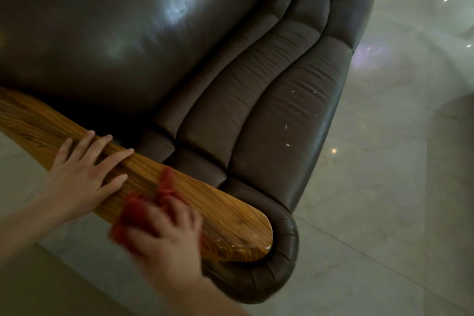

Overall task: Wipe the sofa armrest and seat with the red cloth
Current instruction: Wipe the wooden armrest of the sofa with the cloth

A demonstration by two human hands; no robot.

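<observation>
Both hands rest on the wooden armrest [230, 215] of the dark sofa [269, 100]: the left hand [82, 174] lies flat with fingers spread, and just nearer, the blurred right hand [166, 236] presses the bunched red cloth [143, 208] against the wood, fingers curled over it.

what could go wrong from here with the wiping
1. The red cloth is bunched under the right hand, with little of it flat on the wooden armrest. It may smear rather than clean, and could miss the pale marks near the rounded end.
2. The pale flecks on the seat cushion look loose. A sweep might push them into the seams between the cushions.
3. The left hand lies flat on the armrest, so that stretch may go unwiped or pick up fingermarks.
</observation>
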